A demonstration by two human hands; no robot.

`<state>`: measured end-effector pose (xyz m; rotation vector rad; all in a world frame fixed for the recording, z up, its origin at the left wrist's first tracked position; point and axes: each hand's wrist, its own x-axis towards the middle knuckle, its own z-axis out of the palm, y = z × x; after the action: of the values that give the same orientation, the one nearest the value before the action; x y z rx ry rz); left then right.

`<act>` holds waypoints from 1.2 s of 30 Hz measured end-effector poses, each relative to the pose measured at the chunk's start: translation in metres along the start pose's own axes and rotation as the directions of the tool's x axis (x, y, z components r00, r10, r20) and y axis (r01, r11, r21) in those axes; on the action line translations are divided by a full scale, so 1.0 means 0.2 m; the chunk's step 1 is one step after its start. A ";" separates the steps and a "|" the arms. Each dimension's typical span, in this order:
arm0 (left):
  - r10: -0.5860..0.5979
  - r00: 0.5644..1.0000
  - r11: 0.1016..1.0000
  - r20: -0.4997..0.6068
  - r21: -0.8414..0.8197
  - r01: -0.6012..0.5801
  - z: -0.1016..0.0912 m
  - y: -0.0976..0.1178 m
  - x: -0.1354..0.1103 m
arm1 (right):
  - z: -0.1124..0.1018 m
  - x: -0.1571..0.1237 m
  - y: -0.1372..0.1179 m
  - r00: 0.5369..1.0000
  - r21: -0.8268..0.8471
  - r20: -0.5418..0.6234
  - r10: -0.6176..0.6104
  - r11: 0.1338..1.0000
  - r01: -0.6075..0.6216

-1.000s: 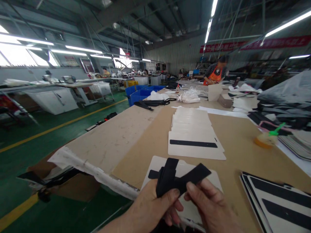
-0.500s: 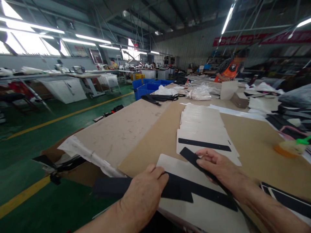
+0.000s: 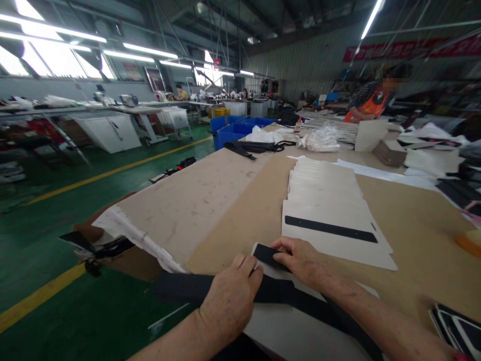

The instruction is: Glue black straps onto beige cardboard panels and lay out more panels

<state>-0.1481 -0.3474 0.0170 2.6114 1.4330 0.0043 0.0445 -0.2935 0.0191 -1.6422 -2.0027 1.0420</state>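
A pale board lies at the near edge of the table. My left hand is closed around a bundle of dark strips that sticks out leftward past the table edge. Between finger and thumb of my right hand is a black strip, its end over the board's far left corner; the forearm hides part of it. Another black strip crosses the board below my right hand. Beyond, overlapping pale boards form a row, the nearest bearing a black strip.
Dark, pale-edged pieces lie at the lower right, and an orange-bottomed container is at the right edge. Farther back are clear plastic bags, blue bins and a person in an orange apron. A cardboard box stands left of the table.
My right hand has moved left and lower, bringing its black strip down to the near board's far left corner. My left hand keeps its hold. The view has shifted slightly right.
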 end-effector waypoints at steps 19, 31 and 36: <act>0.061 0.998 0.994 0.026 0.090 -0.063 0.01 -0.02 0.02 | -0.06 -0.01 0.00 0.998 -0.028 0.054 0.028 0.999 -0.027; 0.093 0.996 0.987 0.002 0.128 -0.093 0.06 -0.06 0.03 | -0.43 -0.57 0.53 0.916 0.239 -0.017 0.400 0.891 -0.385; 0.053 0.998 0.985 0.021 0.164 -0.056 0.05 -0.06 0.03 | -0.31 -0.61 0.57 0.864 0.187 -0.214 0.457 0.887 -0.423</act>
<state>-0.1534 -0.3375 0.0051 2.7738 1.4125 -0.1343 0.1978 -0.3835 0.0010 -2.0942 -1.3920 1.0206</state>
